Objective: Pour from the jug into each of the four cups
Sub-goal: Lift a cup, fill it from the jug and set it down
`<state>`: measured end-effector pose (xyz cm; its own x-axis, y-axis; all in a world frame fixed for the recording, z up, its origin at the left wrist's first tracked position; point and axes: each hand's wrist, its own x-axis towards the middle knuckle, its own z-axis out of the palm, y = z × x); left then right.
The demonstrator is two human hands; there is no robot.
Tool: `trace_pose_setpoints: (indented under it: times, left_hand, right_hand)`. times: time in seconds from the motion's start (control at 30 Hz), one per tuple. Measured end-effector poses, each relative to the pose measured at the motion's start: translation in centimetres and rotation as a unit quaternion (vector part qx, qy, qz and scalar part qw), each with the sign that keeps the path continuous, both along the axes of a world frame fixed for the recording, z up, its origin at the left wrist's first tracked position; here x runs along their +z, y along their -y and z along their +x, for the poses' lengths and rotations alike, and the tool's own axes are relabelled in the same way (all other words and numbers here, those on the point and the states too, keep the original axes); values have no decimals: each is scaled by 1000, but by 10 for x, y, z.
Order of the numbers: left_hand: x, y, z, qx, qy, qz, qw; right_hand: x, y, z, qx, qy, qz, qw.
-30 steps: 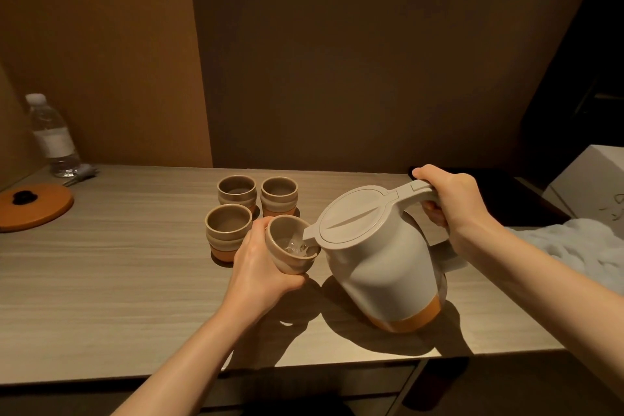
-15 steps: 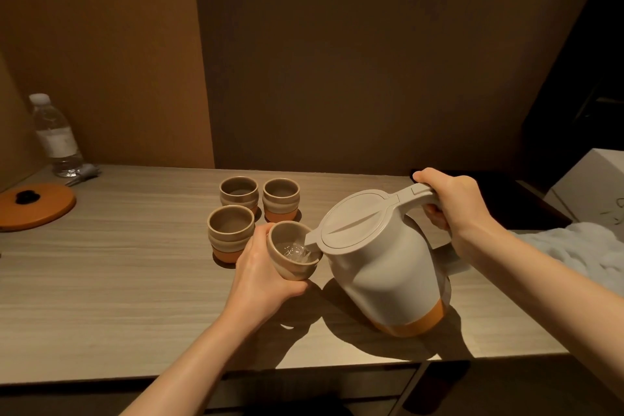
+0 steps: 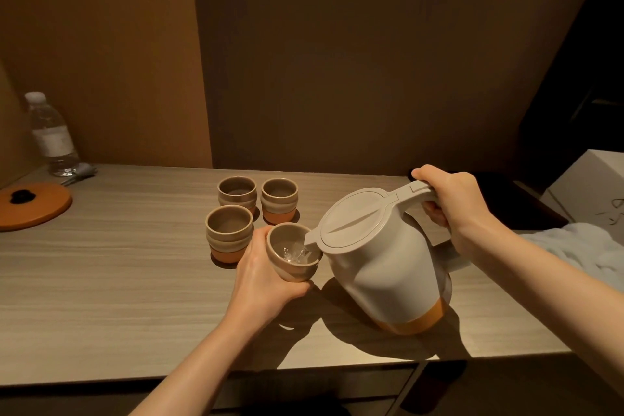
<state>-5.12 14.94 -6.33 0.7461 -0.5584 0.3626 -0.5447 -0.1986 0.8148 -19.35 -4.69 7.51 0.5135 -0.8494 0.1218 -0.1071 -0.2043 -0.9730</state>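
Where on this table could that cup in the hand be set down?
Bare tabletop lies left of the left hand, between the three standing cups and the orange lid. It is crowded between the held cup and jug.

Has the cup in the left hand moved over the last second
Cannot tell. The held cup sits at the same offset from the nearest standing cup and at the jug's spout throughout; small shifts match camera motion.

You see a beige jug (image 3: 381, 267) with an orange base band. The cups are grey-beige over terracotta: one (image 3: 229, 238) at 9 o'clock of the held cup (image 3: 293, 255), two (image 3: 237, 193) (image 3: 280, 200) at 11–12. The table (image 3: 101, 263) is pale wood-grain with fine streaks. An orange disc (image 3: 33, 204) with a black knob sits far at 9 o'clock.
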Motion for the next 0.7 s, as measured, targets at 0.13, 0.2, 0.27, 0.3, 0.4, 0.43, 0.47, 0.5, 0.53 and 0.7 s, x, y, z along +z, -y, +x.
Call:
trace_pose_setpoints:
  times: [0.13, 0.2, 0.27, 0.3, 0.4, 0.43, 0.47, 0.5, 0.53, 0.7]
  left_hand:
    - [-2, 0, -1, 2, -5, -6, 1000]
    - [-3, 1, -1, 3, -5, -6, 1000]
    - [-3, 1, 0, 4, -4, -6, 1000]
    - [-3, 1, 0, 4, -4, -7, 1000]
    - [-3, 1, -1, 3, -8, -12, 1000]
    - [-3, 1, -1, 2, -10, -14, 1000]
    - [-3, 1, -1, 2, -11, -15, 1000]
    - [-3, 1, -1, 2, -11, -17, 1000]
    - [-3, 1, -1, 2, -11, -18, 1000]
    - [-4, 1, 0, 0, -13, -18, 1000]
  right_hand:
    - [-1, 0, 1, -2, -3, 0, 1000]
    - [-1, 0, 1, -3, -1, 2, 1000]
    - [0, -1, 1, -1, 0, 0, 1000]
    - [1, -1, 0, 0, 1, 0, 1000]
    - [2, -2, 0, 3, 2, 1, 1000]
    - [2, -2, 0, 4, 1, -2, 1000]
    - [1, -2, 1, 4, 0, -3, 1000]
    - [1, -2, 1, 5, 0, -5, 1000]
    - [1, -2, 1, 5, 1, -6, 1000]
    - [1, -1, 2, 4, -4, -4, 1000]
